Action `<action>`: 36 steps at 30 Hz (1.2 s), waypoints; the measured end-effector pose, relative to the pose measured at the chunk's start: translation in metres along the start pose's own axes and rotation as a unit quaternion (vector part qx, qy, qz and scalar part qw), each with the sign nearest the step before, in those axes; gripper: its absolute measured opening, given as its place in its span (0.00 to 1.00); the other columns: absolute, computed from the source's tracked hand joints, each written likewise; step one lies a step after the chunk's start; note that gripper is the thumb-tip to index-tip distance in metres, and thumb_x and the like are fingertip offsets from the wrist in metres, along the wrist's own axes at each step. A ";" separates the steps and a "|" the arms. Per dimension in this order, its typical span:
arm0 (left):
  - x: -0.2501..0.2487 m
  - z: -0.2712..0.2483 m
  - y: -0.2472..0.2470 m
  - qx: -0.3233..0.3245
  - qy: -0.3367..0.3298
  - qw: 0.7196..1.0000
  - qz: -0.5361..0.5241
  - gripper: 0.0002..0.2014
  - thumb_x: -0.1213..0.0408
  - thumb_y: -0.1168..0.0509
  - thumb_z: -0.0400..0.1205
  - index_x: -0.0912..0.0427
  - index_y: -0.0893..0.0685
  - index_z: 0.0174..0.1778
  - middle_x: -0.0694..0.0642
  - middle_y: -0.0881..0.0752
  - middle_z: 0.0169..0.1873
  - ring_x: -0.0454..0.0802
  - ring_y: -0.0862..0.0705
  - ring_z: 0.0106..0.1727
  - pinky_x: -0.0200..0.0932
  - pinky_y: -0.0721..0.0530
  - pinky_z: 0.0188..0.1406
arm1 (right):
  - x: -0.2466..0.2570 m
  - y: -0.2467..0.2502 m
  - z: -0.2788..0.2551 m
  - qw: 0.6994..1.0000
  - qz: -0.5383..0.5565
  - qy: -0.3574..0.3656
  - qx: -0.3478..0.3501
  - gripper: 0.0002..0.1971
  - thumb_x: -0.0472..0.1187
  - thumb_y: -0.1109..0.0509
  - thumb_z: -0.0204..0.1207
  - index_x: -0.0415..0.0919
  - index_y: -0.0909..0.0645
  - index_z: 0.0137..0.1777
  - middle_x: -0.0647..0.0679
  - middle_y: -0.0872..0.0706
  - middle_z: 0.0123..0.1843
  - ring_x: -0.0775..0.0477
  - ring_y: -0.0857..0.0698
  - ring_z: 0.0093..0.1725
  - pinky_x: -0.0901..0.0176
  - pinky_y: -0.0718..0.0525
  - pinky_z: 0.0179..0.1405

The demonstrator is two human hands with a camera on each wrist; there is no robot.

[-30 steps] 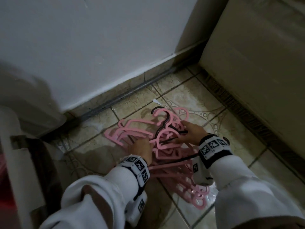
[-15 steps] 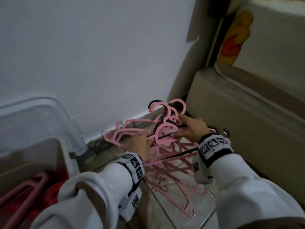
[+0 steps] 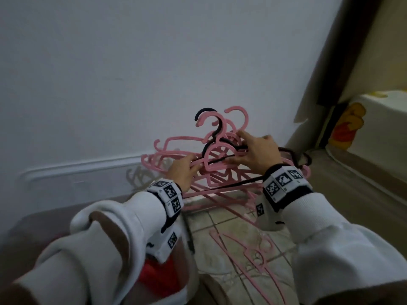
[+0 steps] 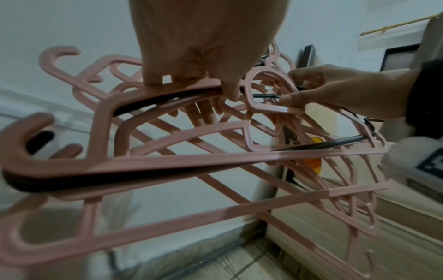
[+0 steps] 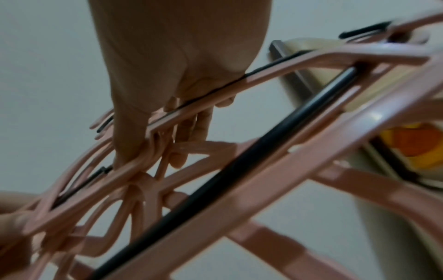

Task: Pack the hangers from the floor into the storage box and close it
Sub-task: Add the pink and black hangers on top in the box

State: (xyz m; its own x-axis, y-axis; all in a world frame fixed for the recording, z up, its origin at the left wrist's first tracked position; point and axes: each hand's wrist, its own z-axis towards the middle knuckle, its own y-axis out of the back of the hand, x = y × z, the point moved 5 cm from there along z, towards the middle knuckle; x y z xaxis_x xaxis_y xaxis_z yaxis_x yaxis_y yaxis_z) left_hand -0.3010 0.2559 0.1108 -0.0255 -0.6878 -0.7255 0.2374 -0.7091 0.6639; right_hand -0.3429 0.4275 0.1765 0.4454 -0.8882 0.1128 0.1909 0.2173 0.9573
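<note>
- Lifted off the tiled floor [image 3: 222,243] since a second earlier: tangled bundle of pink and black plastic hangers [image 3: 217,164], gripped by left hand [image 3: 184,172] and right hand [image 3: 256,154].
- Nothing from this bundle was packed yet; translucent plastic storage box [image 3: 189,280] sat open at lower left, lid unclosed.

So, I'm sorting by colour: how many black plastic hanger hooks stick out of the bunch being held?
1: the black plastic hook sticks up at the top of the pink plastic hangers; other black hooks may be hidden in the tangle.
</note>
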 end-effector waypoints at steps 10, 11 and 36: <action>0.125 -0.089 0.116 -0.022 0.111 0.993 0.020 0.10 0.61 0.38 0.83 0.62 0.14 0.48 0.52 0.17 0.35 0.43 0.20 0.33 0.25 0.30 0.26 | 0.189 -0.048 -0.008 0.985 -0.056 0.162 0.005 0.33 0.67 0.35 0.70 0.48 0.33 0.69 0.47 0.12 0.53 0.43 0.14 0.53 0.52 0.30 0.60; 0.138 -0.095 0.117 -0.014 0.124 0.992 0.034 0.11 0.60 0.38 0.83 0.63 0.14 0.45 0.52 0.19 0.33 0.47 0.19 0.33 0.27 0.31 0.26 | 0.202 -0.056 -0.013 0.982 -0.064 0.176 0.004 0.31 0.65 0.35 0.71 0.48 0.32 0.68 0.47 0.12 0.52 0.43 0.14 0.52 0.52 0.31 0.59; 0.243 -0.126 0.129 -0.040 0.338 0.931 0.128 0.15 0.66 0.39 0.81 0.58 0.22 0.64 0.57 0.18 0.62 0.56 0.20 0.62 0.40 0.25 0.55 | 0.233 -0.183 -0.003 0.966 0.054 0.137 0.214 0.20 0.60 0.41 0.78 0.47 0.17 0.55 0.48 0.12 0.55 0.45 0.16 0.55 0.54 0.21 0.54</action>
State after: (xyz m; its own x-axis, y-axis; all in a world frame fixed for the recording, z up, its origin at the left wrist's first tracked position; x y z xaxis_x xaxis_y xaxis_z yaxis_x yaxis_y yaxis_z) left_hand -0.1541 0.0168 -0.0022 0.6534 -0.5581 -0.5115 0.2235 -0.5033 0.8347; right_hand -0.2710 0.1819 0.0263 0.6678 -0.7169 0.2003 -0.2233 0.0638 0.9727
